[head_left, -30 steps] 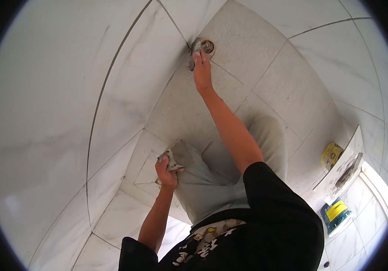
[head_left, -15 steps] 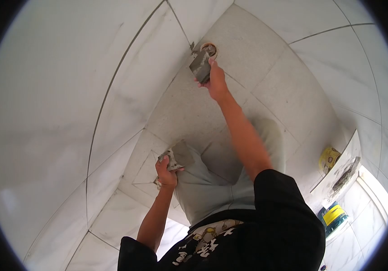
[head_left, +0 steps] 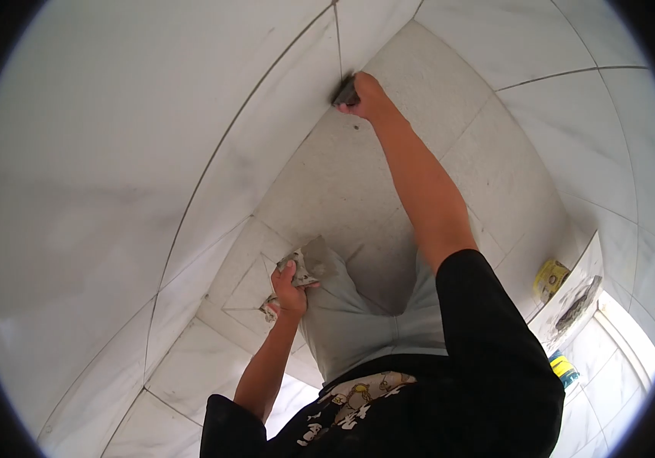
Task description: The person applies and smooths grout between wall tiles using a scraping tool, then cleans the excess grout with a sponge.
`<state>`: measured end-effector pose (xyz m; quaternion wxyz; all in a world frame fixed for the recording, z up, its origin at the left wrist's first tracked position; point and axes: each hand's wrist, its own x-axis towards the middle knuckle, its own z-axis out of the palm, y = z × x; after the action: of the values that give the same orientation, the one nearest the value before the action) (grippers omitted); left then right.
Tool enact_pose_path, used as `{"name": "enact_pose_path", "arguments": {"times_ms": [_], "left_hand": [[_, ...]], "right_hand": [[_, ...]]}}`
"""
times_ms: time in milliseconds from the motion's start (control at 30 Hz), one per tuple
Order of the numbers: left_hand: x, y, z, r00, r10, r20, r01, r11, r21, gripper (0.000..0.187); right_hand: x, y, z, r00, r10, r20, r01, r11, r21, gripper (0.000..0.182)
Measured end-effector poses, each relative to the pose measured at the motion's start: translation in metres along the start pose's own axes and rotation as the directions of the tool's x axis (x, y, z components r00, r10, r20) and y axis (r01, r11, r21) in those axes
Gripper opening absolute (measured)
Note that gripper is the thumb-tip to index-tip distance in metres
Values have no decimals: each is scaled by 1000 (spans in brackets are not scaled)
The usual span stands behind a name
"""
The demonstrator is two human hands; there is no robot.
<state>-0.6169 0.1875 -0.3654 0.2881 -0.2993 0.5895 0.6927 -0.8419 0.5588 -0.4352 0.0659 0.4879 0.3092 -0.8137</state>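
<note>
My left hand point(head_left: 289, 291) is closed round a wide putty knife point(head_left: 323, 258). Its blade carries grey paste, and a smeared, partly red handle end shows below the fist. The blade lies over my left knee. At the far end of the floor, my right hand point(head_left: 366, 95) grips a dark, flat scraper point(head_left: 346, 91) against the joint between the marbled wall point(head_left: 297, 99) and the floor. Motion blurs the scraper's upper edge, and my fingers partly cover it. The round pipe opening in the floor is hidden behind this hand.
Grey floor tiles point(head_left: 320, 175) stretch between the walls. Over on the right, a leaning tile offcut point(head_left: 572, 294) with a rough hole stands beside a yellow tub point(head_left: 550, 279). Behind it is a green and yellow bucket point(head_left: 564, 370). Tiled wall point(head_left: 595, 114) rises on the right.
My right hand has moved the scraper up from beside the pipe opening to the wall's foot and turned it. My left hand stays nearly in place with the putty knife. The view has shifted slightly.
</note>
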Motion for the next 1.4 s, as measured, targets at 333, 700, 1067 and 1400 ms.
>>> {"name": "enact_pose_path", "arguments": {"times_ms": [333, 700, 1067, 1400], "left_hand": [[0, 3, 3, 999, 14, 43, -11, 998, -64, 36], [-1, 1, 1, 998, 38, 43, -38, 999, -15, 36], [-3, -2, 3, 995, 68, 73, -66, 997, -30, 30], [-7, 3, 7, 995, 86, 43, -87, 996, 26, 35]], "right_hand": [[-63, 7, -28, 989, -100, 108, 107, 992, -66, 29], [-26, 0, -14, 997, -60, 56, 59, 998, 19, 26], [-124, -19, -36, 886, -298, 355, 255, 953, 162, 36], [-50, 106, 29, 789, -614, 18, 605, 771, -198, 82]]}}
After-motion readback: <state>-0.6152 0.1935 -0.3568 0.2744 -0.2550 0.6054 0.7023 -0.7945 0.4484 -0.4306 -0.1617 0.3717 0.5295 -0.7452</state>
